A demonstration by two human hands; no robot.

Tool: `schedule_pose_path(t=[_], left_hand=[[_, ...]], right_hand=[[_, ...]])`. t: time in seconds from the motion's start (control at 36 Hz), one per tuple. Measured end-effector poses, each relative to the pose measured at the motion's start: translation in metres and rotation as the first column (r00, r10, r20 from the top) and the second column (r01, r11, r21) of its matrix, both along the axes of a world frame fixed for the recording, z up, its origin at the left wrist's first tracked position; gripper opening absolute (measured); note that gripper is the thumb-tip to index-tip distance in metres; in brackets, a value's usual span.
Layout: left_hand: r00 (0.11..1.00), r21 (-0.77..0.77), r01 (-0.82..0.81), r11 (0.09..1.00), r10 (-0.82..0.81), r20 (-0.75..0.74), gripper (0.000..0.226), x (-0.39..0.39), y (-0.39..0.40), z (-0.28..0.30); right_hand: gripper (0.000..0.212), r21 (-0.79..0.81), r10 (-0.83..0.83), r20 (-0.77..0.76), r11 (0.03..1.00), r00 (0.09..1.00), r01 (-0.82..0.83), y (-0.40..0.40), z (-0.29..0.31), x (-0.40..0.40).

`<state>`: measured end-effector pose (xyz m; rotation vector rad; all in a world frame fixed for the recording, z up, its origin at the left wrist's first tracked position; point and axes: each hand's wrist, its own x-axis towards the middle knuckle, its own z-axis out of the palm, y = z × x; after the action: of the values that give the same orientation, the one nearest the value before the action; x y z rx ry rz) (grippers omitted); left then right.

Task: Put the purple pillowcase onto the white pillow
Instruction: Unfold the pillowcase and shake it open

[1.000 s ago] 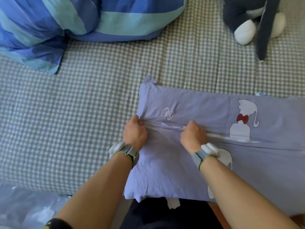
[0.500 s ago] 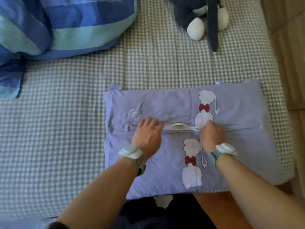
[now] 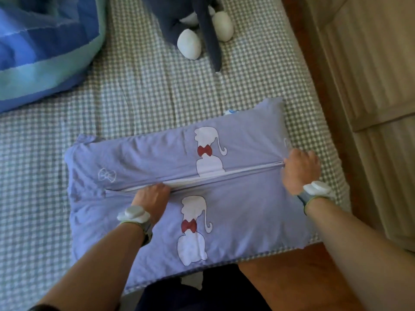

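The pillowcase (image 3: 235, 198) lies on the checked bed (image 3: 146, 90), with the pillow (image 3: 179, 182) seen through its zip slit. The slit's edge is gripped by the left hand (image 3: 152, 196); its right end is pinched by the right hand (image 3: 299, 170).

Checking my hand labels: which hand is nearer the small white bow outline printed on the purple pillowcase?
Left. The left hand sits just right of the bow outline; the right hand is at the zipper's far end.
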<state>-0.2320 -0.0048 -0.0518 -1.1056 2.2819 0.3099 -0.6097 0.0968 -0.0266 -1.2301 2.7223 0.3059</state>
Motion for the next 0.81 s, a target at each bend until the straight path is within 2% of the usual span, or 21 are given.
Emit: schedule_pose_path(t=[0.06, 0.11, 0.14, 0.19, 0.25, 0.31, 0.33, 0.39, 0.44, 0.5, 0.56, 0.58, 0.67, 0.72, 0.78, 0.81], left_hand=[[0.998, -0.019, 0.024, 1.0, -0.023, 0.055, 0.03, -0.014, 0.005, 0.003], [0.996, -0.037, 0.011, 0.999, -0.008, 0.09, 0.025, -0.019, 0.008, 0.006], [0.995, -0.026, -0.008, 1.0, 0.01, 0.095, 0.024, -0.02, 0.01, 0.008], [0.995, 0.007, -0.074, 0.997, 0.073, 0.064, 0.022, -0.02, 0.012, 0.017], [0.977, 0.045, -0.208, 0.977, 0.209, -0.043, 0.02, -0.014, 0.017, 0.02], [0.92, 0.073, -0.362, 0.929, 0.369, -0.134, 0.028, -0.014, 0.021, 0.031], [0.89, 0.097, -0.422, 0.901, 0.432, -0.144, 0.035, -0.013, 0.021, 0.038], [0.885, 0.152, -0.437, 0.887, 0.454, -0.107, 0.039, -0.01, 0.019, 0.05], [0.925, 0.269, -0.351, 0.897, 0.377, -0.052, 0.033, -0.006, 0.018, 0.056], [0.96, 0.339, -0.237, 0.911, 0.273, -0.063, 0.039, -0.01, 0.017, 0.063], [0.966, 0.405, -0.172, 0.898, 0.234, -0.109, 0.034, -0.017, 0.017, 0.07], [0.966, 0.425, -0.141, 0.894, 0.217, -0.138, 0.03, -0.023, 0.018, 0.08], [0.973, 0.485, -0.028, 0.874, 0.136, -0.188, 0.025, -0.034, 0.017, 0.111], [0.974, 0.558, 0.021, 0.829, 0.108, -0.197, 0.03, -0.031, 0.02, 0.129], [0.975, 0.617, 0.072, 0.784, 0.075, -0.209, 0.036, -0.033, 0.027, 0.138], [0.972, 0.625, 0.102, 0.774, 0.057, -0.23, 0.038, -0.027, 0.029, 0.144]], right_hand=[[0.022, -0.026, -0.015, 0.083, 1.0, 0.996, 0.017, -0.001, -0.007, -0.011], [0.044, -0.082, -0.152, 0.263, 0.98, 0.953, 0.179, -0.005, -0.011, -0.007], [0.048, -0.112, -0.208, 0.322, 0.96, 0.923, 0.255, -0.005, -0.015, -0.003], [0.034, -0.24, -0.236, 0.306, 0.918, 0.922, 0.315, 0.002, -0.015, 0.007], [0.025, -0.344, -0.226, 0.239, 0.89, 0.945, 0.3, 0.019, -0.013, 0.023], [0.017, -0.345, -0.207, 0.227, 0.896, 0.952, 0.278, 0.049, -0.009, 0.032], [0.016, -0.301, -0.225, 0.281, 0.902, 0.933, 0.309, 0.064, -0.011, 0.037], [0.026, -0.098, -0.366, 0.497, 0.877, 0.787, 0.47, 0.086, -0.013, 0.05], [0.034, 0.078, -0.485, 0.59, 0.83, 0.645, 0.552, 0.102, -0.007, 0.067], [0.039, 0.12, -0.495, 0.664, 0.81, 0.56, 0.574, 0.103, 0.005, 0.084], [0.047, 0.157, -0.491, 0.742, 0.789, 0.456, 0.594, 0.09, 0.015, 0.102], [0.053, 0.151, -0.468, 0.799, 0.765, 0.378, 0.627, 0.081, 0.02, 0.11], [0.069, 0.221, -0.394, 0.918, 0.624, 0.057, 0.75, 0.046, 0.034, 0.13], [0.085, 0.22, -0.376, 0.926, 0.6, 0.028, 0.769, 0.022, 0.031, 0.143], [0.101, 0.184, -0.404, 0.906, 0.64, 0.123, 0.746, 0.013, 0.019, 0.141], [0.099, 0.162, -0.421, 0.886, 0.674, 0.195, 0.72, 0.011, 0.016, 0.144]])
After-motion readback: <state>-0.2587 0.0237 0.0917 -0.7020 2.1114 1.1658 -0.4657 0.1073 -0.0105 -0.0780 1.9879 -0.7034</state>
